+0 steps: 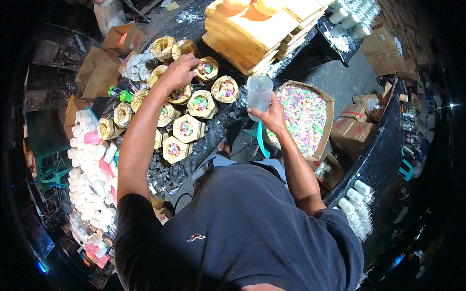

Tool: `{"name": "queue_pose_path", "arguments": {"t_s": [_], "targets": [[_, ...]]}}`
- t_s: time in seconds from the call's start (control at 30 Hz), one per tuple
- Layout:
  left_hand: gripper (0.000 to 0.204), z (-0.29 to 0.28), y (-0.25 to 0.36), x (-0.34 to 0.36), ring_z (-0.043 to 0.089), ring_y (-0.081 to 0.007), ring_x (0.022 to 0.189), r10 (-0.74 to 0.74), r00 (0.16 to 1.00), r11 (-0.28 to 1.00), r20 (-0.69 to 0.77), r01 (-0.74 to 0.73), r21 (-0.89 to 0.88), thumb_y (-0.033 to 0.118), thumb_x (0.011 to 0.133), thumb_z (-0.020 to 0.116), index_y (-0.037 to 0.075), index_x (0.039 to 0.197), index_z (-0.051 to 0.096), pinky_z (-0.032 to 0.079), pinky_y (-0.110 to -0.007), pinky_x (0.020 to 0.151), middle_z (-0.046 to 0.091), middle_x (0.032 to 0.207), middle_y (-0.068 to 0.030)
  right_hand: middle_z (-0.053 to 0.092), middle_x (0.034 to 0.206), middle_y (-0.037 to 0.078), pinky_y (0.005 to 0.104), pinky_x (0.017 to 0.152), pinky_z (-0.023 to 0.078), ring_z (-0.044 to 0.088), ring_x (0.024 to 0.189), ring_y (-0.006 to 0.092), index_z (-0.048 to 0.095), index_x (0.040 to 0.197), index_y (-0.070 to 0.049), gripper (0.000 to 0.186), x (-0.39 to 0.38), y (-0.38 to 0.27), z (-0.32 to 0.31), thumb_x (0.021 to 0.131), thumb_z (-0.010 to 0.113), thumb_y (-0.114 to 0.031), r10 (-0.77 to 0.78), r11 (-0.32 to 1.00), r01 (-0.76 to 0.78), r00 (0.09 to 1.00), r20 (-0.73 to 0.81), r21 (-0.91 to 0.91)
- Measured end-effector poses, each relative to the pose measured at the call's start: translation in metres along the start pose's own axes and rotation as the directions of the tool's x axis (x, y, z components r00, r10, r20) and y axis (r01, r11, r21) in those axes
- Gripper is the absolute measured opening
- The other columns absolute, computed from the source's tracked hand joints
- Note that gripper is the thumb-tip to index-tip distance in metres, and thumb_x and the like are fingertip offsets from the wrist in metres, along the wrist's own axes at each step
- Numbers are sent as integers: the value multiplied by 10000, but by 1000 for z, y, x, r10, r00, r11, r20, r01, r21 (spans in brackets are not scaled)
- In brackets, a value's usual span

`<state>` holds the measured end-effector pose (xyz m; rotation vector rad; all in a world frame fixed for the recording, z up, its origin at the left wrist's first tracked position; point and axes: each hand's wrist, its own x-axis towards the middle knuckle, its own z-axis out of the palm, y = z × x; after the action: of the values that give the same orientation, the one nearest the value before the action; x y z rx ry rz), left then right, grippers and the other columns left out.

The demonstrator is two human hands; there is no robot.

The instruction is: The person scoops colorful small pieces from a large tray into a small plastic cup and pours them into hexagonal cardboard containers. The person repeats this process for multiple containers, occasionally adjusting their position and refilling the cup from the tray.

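Observation:
My left hand [181,72] reaches over a cluster of yellowish hexagonal moulds. Its fingers are bent together at the left rim of one mould [207,69] that has coloured chunks inside; whatever they pinch, if anything, is hidden. Nearer to me, more moulds hold pink, green, orange and purple chunks, among them one mould [202,104] and another mould [186,128]. Closed round a translucent plastic cup [259,92], my right hand [272,115] holds it upright, right of the moulds. Below and right of that hand sits a cardboard box [331,109] full of small pastel chunks [302,116].
Thick yellow slabs [242,41] are stacked ahead. A heap of white cups [90,184] lies at the left, beside a green bottle [120,93]. Cardboard boxes [357,127] stand at the right. More white cylinders [354,196] stand on a dark surface at the lower right.

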<state>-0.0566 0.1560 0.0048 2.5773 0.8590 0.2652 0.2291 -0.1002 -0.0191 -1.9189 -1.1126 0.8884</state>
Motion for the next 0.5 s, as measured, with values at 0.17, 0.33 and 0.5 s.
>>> {"name": "queue_pose_path", "arguments": {"t_s": [0.17,0.33,0.5], "targets": [[288,18,3,19,615,-316,1071,73,988,988,139,-91,126,131,892,778,40,1165,752,522,-456,925,658,1056,-115,753,1223,211,450,1021,557,729,1147,345,624,1362,-9,790,-3,5,5,687,970,-229,37,997,-34,999,-31,71],[218,10,4,34,602,-298,1062,171,975,966,139,-193,169,54,834,756,64,1051,778,524,-426,943,649,1040,-85,757,1218,194,441,1021,557,730,1148,324,633,1351,-17,767,-12,11,0,695,968,-230,44,998,-43,999,-11,34],[263,6,-9,35,584,-302,1052,328,912,898,247,-383,218,67,768,775,76,1031,781,507,-430,920,644,1034,-72,762,1217,174,436,1013,564,732,1147,309,633,1359,-32,770,-28,14,-6,695,967,-235,106,993,-108,994,36,56]]}}
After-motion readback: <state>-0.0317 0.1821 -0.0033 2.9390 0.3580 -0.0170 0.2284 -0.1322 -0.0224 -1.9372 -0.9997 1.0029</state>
